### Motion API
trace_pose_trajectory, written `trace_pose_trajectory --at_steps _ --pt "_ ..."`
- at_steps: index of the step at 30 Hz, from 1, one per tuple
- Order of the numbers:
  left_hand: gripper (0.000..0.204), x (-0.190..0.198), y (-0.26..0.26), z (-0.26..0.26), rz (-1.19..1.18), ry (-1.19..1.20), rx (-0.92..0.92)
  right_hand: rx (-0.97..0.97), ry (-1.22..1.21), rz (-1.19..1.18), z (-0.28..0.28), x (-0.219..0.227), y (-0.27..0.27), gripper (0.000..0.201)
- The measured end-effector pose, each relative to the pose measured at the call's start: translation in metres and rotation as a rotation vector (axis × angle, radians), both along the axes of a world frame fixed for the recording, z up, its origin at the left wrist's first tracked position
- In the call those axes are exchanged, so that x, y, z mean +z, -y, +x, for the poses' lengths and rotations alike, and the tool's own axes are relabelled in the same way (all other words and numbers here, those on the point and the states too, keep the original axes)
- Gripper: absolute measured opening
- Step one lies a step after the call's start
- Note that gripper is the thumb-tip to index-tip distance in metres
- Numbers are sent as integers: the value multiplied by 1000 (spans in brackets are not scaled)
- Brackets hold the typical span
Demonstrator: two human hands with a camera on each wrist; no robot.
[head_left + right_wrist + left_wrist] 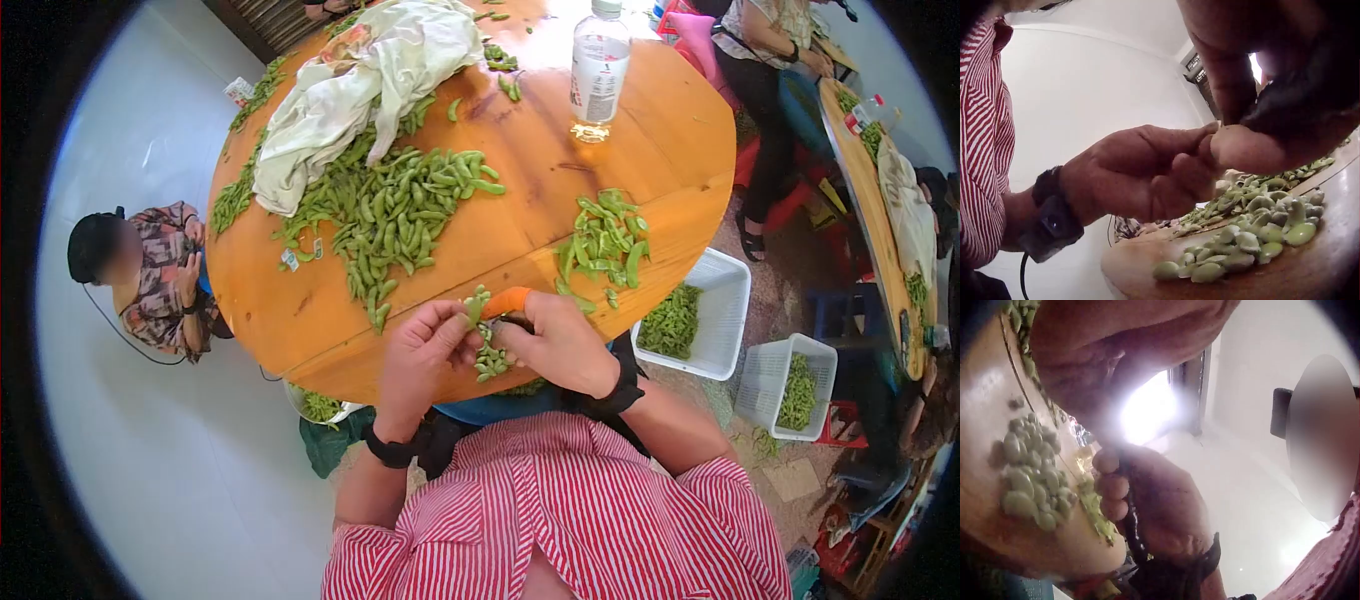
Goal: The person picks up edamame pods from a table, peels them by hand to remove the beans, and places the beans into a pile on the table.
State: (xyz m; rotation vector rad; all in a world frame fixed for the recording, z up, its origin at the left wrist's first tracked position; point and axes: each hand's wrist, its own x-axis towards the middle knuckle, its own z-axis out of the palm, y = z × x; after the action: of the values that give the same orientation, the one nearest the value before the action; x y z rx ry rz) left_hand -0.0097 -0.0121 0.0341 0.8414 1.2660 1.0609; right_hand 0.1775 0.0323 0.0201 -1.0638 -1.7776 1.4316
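At the table's near edge my left hand (452, 330) pinches a green bean pod (478, 300) between thumb and fingers. My right hand (530, 330) meets it from the right, fingers curled round a small orange tool (507, 300) with a dark tip. Under both hands lies a small heap of shelled green beans (490, 362), seen close in the right wrist view as shelled beans (1254, 240) and in the left wrist view as shelled beans (1029, 484). The left hand (1147, 175) touches the right fingertips (1241, 147). The pod itself is hidden in both wrist views.
On the round wooden table (300, 320) lie a large pile of pods (400, 210), a smaller pile (605, 240), a crumpled cloth (370, 70) and a water bottle (598, 70). White baskets (700, 310) with pods stand on the floor at right. A seated person (150, 280) is at left.
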Motion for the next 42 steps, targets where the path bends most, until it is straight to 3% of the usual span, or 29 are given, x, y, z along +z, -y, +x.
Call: trace_pose_trajectory --at_steps 4,14,16,17,19,22,26,29,31,32,34,37,41,42 --pt "18 -7 -2 11 4 -63 -40 8 -36 -188 6 2 0 20" --pt "14 -13 0 18 142 -267 -16 -89 -58 -75 2 -8 -1 17" --pt "11 -10 1 22 362 -613 -17 -129 14 58 0 -2 0 15" --pt "11 -7 2 26 360 -612 -18 -129 14 57 -1 -4 0 15" --pt "10 -1 5 32 541 -857 -32 -146 183 286 -2 -13 1 13" --pt "13 -9 5 33 702 -995 -42 -166 166 333 -4 -18 4 11" --pt "12 -13 4 30 757 -1006 -42 -130 135 318 -3 -20 4 11" --pt "10 -15 3 22 677 -884 -83 -75 134 394 0 -23 1 12" --pt "10 -15 1 17 197 -371 -112 -38 174 408 2 -21 1 11" --pt "10 -14 -1 14 197 -371 -112 -37 174 408 2 -21 1 11" --pt "10 -10 -5 11 -47 21 -101 -38 122 373 3 -21 0 11" --pt "10 -4 -8 9 -164 129 -111 -67 51 275 2 -20 -2 12" --pt "9 -11 -6 20 44 -139 -93 -2 99 31 7 -26 -8 14" --pt "10 -9 -5 22 312 -486 -141 -7 88 -18 8 -23 -8 14"
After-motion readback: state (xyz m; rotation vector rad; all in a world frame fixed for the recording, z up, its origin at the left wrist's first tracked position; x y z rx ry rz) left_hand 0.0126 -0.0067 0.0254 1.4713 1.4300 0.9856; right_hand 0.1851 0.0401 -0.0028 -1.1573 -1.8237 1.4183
